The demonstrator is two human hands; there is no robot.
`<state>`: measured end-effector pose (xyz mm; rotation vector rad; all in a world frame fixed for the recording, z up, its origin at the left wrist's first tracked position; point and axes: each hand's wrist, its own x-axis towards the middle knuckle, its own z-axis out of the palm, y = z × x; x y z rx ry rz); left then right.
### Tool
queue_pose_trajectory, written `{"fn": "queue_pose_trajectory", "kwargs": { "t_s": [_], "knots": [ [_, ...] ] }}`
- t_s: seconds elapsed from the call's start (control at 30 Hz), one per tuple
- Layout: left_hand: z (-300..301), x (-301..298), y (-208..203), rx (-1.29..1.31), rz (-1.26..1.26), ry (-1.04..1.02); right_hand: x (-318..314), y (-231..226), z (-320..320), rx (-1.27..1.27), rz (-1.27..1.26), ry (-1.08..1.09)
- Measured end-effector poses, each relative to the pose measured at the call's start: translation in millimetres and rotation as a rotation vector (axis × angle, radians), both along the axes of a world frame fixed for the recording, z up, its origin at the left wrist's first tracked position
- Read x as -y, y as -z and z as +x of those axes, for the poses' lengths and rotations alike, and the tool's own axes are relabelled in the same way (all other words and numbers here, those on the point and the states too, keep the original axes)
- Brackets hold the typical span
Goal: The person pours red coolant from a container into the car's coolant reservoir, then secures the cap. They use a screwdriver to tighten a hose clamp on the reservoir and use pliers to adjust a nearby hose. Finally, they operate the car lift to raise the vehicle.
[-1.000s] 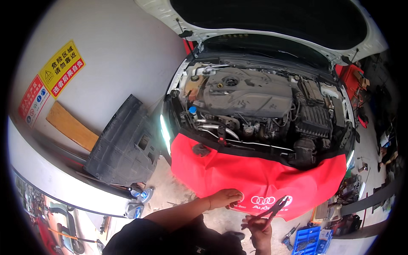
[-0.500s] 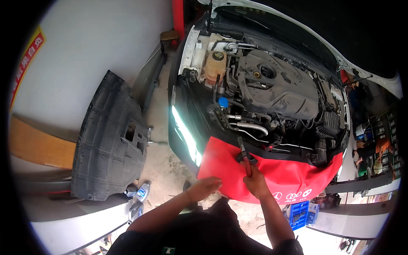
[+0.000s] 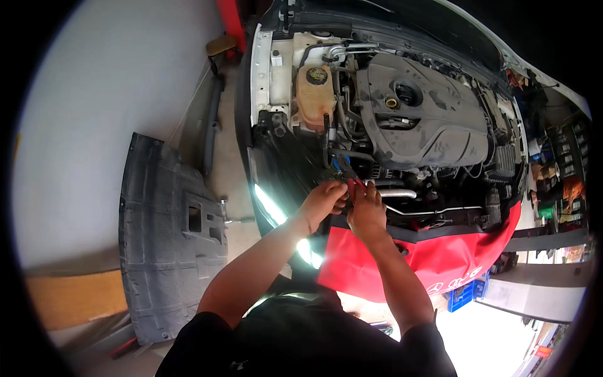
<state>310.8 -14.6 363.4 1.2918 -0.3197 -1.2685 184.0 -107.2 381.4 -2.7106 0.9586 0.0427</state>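
Over the front left of the engine bay, my right hand (image 3: 368, 213) is closed round a pair of red-handled pliers (image 3: 356, 184). Beside it my left hand (image 3: 323, 202) has its fingers curled in against the pliers' left handle; its exact hold is partly hidden. The dark jaws of the pliers reach the blue cap (image 3: 341, 163), partly covering it; whether they grip it I cannot tell. Just beyond sits a tan coolant reservoir (image 3: 315, 100) with a black cap. To the right lies the dusty black engine cover (image 3: 427, 116).
A red fender cover (image 3: 427, 267) drapes the car's front edge. The lit headlight (image 3: 270, 204) is at my left forearm. A large black undertray (image 3: 166, 245) leans on the left, near a small stool (image 3: 221, 45). A blue crate (image 3: 461, 295) stands at lower right.
Both hands have moved forward from the red cover into the engine bay. The pliers now reach the blue cap, and my left hand has come to them. The view has shifted closer.
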Motion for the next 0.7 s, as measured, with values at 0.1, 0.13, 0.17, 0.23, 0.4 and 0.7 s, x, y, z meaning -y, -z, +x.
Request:
{"fn": "queue_pose_trajectory", "kwargs": {
  "t_s": [0.1,0.13,0.17,0.23,0.4,0.7],
  "knots": [
    [7.6,26.3,8.5,-0.076,-0.053,0.003,1.8,11.9,15.8,-0.076,-0.121,-0.031],
    [8.0,30.7,9.6,-0.071,-0.049,0.01,3.4,11.8,16.2,-0.111,-0.146,-0.042],
    [9.6,32.2,5.6,-0.158,-0.017,-0.003,4.8,9.8,18.6,-0.146,-0.169,-0.052],
    [14.7,39.4,14.8,-0.171,-0.038,0.007,6.1,-2.3,27.0,-0.257,-0.188,-0.059],
    [25.9,38.8,34.8,-0.38,-0.109,-0.052,-2.2,-23.8,57.2,-0.412,-0.17,0.008],
    [63.9,44.1,34.7,-0.792,-0.178,0.133,-5.9,-48.6,101.5,-0.588,-0.248,0.09]
  ]
}}
